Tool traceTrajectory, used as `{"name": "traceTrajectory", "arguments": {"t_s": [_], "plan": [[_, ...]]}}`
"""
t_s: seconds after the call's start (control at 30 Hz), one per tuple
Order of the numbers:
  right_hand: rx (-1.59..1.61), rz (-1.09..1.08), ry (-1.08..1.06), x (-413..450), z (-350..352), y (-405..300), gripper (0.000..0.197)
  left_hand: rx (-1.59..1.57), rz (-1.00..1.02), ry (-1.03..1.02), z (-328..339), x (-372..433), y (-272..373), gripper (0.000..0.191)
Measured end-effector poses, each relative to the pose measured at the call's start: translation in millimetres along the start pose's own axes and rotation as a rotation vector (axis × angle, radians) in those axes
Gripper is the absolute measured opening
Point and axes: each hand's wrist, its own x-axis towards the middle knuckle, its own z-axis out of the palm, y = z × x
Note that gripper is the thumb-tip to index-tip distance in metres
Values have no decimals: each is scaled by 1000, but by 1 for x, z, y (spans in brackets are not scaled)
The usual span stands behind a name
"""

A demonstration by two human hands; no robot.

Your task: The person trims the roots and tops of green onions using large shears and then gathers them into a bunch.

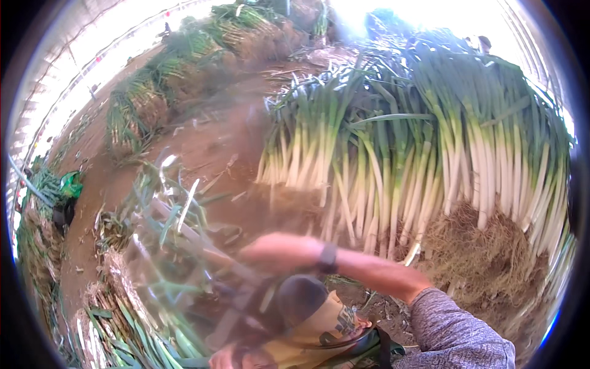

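My right hand, blurred, reaches leftward in the middle of the view, with a dark band on its wrist and a grey sleeve behind it. Its fingers are too smeared to show a grip. Just left of it are blurred leek-like stalks with white shafts and green leaves. Low in the frame my left hand looks curled, partly cut off by the edge; green leaves lie beside it. Between the hands are a dark, rounded cap-like shape and a patterned yellow cloth.
Trimmed-looking leeks with white shafts and matted roots stand stacked at right. More bundles line the bare soil at upper left. A green bag lies far left. Part of a person's head shows behind the stack.
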Motion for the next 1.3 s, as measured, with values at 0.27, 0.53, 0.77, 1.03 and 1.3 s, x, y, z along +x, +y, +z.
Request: {"name": "traceTrajectory", "arguments": {"t_s": [0.27, 0.53, 0.77, 1.03, 1.3], "plan": [[211, -308, 100, 74, 32, -171, 16, -14, 35, 24, 1, -5, -7, 34], [75, -124, 229, 77, 68, -162, 23, -81, 154, 128, -1, -8, -12, 24], [-494, 66, 297, 52, 146, -104, 28, -98, -34, 59, -12, -10, 13, 37], [-754, 2, 289, 53, 158, -92, 35, -79, -31, 65, -23, -11, 27, 30], [-692, 285, 78, 41, 185, -50, 31, -74, 38, 72, -21, -11, 21, 28]]}}
